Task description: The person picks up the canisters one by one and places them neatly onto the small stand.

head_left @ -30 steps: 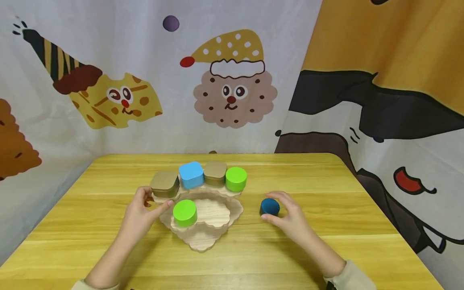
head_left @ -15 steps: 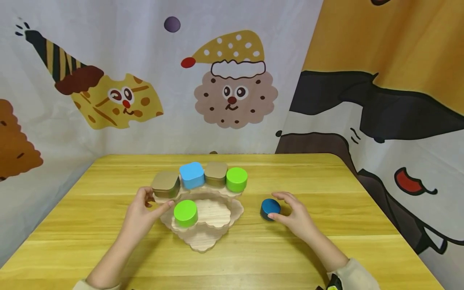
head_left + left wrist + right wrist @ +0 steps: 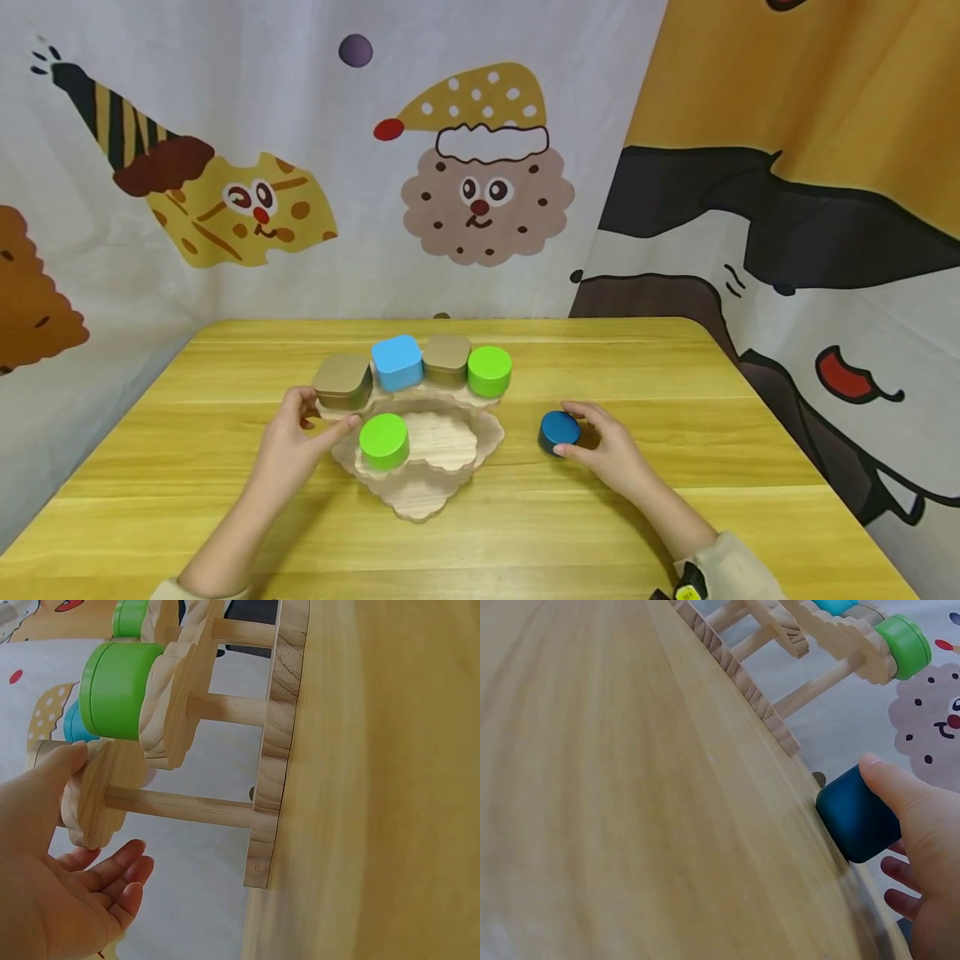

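Note:
My left hand (image 3: pixel 296 442) pinches the scalloped edge of a pale wooden tiered stand (image 3: pixel 442 437), thumb on its near side; in the left wrist view the other fingers (image 3: pixel 124 881) hang loosely below the platform. On the stand's upper platform sit a brown block (image 3: pixel 342 379), a blue block (image 3: pixel 397 362), a second brown block (image 3: pixel 447 358) and a green round block (image 3: pixel 489 371). Another green round block (image 3: pixel 384 442) sits on a nearer platform. Right of the stand, my right hand (image 3: pixel 611 446) pinches a dark blue round block (image 3: pixel 855 814) between thumb and fingers, at or just above the tabletop.
The wood-grain table (image 3: pixel 480 550) extends around the stand. Wooden pegs (image 3: pixel 180 802) join the platforms to a thick base board (image 3: pixel 270 772). Behind the table hangs a cartoon-printed curtain (image 3: pixel 300 283).
Over the past second my right hand has shifted slightly right and the dark blue block's top has come to look smooth and solid. Left hand and stand have stayed in place.

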`<action>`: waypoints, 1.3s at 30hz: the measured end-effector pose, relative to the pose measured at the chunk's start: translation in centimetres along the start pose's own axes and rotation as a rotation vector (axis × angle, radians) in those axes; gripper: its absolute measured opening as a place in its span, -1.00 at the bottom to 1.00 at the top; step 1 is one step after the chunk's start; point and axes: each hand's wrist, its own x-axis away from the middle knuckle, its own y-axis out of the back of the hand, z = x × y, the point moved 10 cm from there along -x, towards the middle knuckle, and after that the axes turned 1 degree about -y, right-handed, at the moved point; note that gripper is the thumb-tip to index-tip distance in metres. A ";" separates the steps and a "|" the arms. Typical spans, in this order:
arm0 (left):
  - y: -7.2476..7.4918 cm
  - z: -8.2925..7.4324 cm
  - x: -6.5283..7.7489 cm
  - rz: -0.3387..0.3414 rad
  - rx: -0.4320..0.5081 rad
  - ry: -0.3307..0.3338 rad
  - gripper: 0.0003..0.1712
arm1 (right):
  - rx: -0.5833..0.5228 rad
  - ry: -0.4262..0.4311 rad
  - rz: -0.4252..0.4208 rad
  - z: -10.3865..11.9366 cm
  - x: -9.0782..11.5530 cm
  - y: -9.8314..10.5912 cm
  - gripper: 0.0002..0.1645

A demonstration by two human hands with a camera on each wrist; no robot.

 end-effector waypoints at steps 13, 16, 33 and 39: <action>-0.1 0.0 0.0 0.009 0.000 0.002 -0.20 | 0.012 -0.036 0.012 -0.6 0.1 -0.3 -0.23; 0.0 0.0 -0.1 0.007 -0.003 0.003 -0.20 | 0.013 -0.036 0.006 -0.5 0.1 -0.3 -0.24; 0.0 -0.1 0.0 0.003 -0.008 -0.008 -0.21 | 0.016 -0.012 -0.045 0.5 0.2 0.3 -0.27; 0.0 0.0 -0.1 -0.010 -0.014 -0.011 -0.25 | 0.017 0.029 -0.071 1.6 0.3 0.6 -0.29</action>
